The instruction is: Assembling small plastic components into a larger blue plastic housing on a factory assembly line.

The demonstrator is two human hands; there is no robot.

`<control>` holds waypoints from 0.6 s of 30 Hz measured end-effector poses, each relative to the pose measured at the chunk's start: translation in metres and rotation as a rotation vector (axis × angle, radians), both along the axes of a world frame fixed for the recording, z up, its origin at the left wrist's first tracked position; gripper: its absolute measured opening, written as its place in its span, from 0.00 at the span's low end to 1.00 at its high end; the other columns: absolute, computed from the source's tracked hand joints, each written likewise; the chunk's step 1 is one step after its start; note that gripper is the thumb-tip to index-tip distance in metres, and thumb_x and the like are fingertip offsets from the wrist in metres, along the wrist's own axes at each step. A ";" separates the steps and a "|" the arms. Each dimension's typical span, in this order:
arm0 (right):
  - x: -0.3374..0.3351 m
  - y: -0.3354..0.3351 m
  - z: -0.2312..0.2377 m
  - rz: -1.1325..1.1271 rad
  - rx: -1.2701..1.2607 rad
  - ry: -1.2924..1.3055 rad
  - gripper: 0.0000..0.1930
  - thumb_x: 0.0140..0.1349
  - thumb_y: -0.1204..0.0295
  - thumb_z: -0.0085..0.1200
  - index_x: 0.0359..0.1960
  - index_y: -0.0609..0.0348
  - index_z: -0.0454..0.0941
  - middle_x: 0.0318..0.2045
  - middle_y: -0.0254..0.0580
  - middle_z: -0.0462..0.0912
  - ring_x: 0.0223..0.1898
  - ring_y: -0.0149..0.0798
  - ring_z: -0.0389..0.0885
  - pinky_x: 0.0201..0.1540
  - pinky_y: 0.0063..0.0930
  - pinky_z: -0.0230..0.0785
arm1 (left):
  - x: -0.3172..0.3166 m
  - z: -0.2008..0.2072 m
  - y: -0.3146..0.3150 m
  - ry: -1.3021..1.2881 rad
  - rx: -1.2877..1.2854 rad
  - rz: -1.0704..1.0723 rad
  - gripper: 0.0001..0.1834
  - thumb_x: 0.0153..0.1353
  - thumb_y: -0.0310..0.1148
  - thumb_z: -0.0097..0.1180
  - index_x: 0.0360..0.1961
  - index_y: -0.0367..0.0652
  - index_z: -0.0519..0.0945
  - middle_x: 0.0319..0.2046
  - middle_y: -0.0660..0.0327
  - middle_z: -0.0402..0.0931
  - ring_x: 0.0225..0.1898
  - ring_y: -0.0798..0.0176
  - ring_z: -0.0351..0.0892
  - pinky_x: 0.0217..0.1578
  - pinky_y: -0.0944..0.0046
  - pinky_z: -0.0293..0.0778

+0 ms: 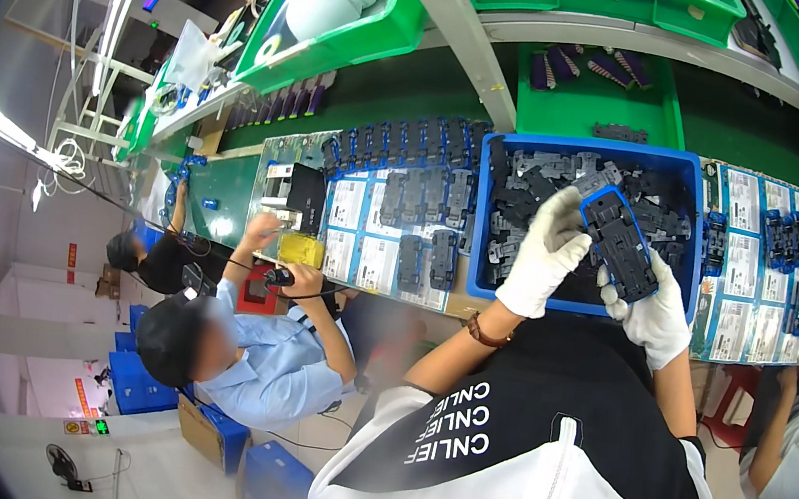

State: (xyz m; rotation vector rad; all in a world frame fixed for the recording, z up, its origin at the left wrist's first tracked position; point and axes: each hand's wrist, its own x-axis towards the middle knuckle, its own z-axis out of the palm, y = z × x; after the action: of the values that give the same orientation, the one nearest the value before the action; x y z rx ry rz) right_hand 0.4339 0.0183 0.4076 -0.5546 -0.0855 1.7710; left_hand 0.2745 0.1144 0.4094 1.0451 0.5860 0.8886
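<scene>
Above a blue bin (pixel 574 304) I hold a toy car (pixel 619 242) with its black underside turned up and a blue rim of body showing round it. My right hand (pixel 656 312), in a white glove, grips the car's lower end and right side. My left hand (pixel 544 252), gloved as well, has its curled fingers and thumb against the car's upper left edge. Black plastic chassis pieces (pixel 532 182) lie heaped in the bin beneath both hands.
Left of the bin, rows of toy cars (pixel 413 143) and chassis stand on printed sheets; more cars (pixel 789 240) sit to the right. Green trays (pixel 595 104) line the shelf behind. A co-worker in a blue shirt (pixel 278 365) works at the left with a dark tool (pixel 279 277).
</scene>
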 end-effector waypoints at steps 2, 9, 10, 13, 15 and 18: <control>-0.003 0.004 0.005 0.025 -0.032 -0.122 0.24 0.67 0.52 0.35 0.52 0.60 0.67 0.35 0.51 0.77 0.26 0.35 0.77 0.21 0.19 0.68 | -0.010 0.000 0.005 0.120 0.110 0.086 0.37 0.53 0.25 0.61 0.63 0.40 0.57 0.55 0.58 0.63 0.52 0.65 0.66 0.50 0.65 0.67; -0.005 0.008 0.003 0.157 0.028 -0.242 0.22 0.68 0.55 0.34 0.49 0.61 0.70 0.27 0.53 0.78 0.15 0.33 0.73 0.12 0.17 0.61 | -0.037 0.006 0.020 0.246 -0.125 -0.169 0.27 0.56 0.31 0.61 0.56 0.37 0.67 0.43 0.61 0.73 0.40 0.71 0.73 0.41 0.72 0.71; -0.003 0.008 0.005 0.193 -0.004 -0.282 0.22 0.67 0.56 0.33 0.48 0.61 0.70 0.25 0.53 0.78 0.13 0.32 0.71 0.11 0.17 0.60 | -0.040 0.004 0.020 0.273 -0.108 -0.185 0.24 0.56 0.31 0.60 0.54 0.38 0.69 0.40 0.63 0.75 0.37 0.72 0.74 0.34 0.74 0.72; -0.005 0.009 0.005 0.243 -0.055 -0.480 0.23 0.67 0.56 0.32 0.49 0.62 0.71 0.20 0.49 0.79 0.10 0.28 0.70 0.09 0.15 0.57 | -0.047 -0.001 0.017 0.251 -0.135 -0.267 0.21 0.56 0.29 0.59 0.50 0.37 0.69 0.38 0.62 0.75 0.32 0.72 0.74 0.24 0.73 0.74; -0.007 0.009 0.008 0.264 -0.102 -0.528 0.26 0.67 0.52 0.31 0.50 0.62 0.71 0.19 0.47 0.78 0.09 0.27 0.69 0.07 0.14 0.55 | -0.051 -0.007 0.013 0.150 -0.267 -0.321 0.20 0.56 0.32 0.59 0.48 0.39 0.68 0.38 0.62 0.73 0.37 0.69 0.75 0.25 0.70 0.77; -0.013 0.011 0.009 0.279 -0.092 -0.578 0.36 0.64 0.40 0.31 0.52 0.65 0.69 0.21 0.47 0.79 0.11 0.28 0.71 0.09 0.13 0.58 | -0.064 -0.020 0.005 0.051 -0.393 -0.244 0.20 0.58 0.35 0.58 0.48 0.39 0.68 0.39 0.60 0.72 0.37 0.65 0.76 0.27 0.66 0.78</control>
State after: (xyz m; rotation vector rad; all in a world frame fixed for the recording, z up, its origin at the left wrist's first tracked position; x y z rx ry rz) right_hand 0.4208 0.0292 0.4168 -1.1555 -0.5038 1.8352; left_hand 0.2100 0.1193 0.3890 0.7624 0.6301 0.5068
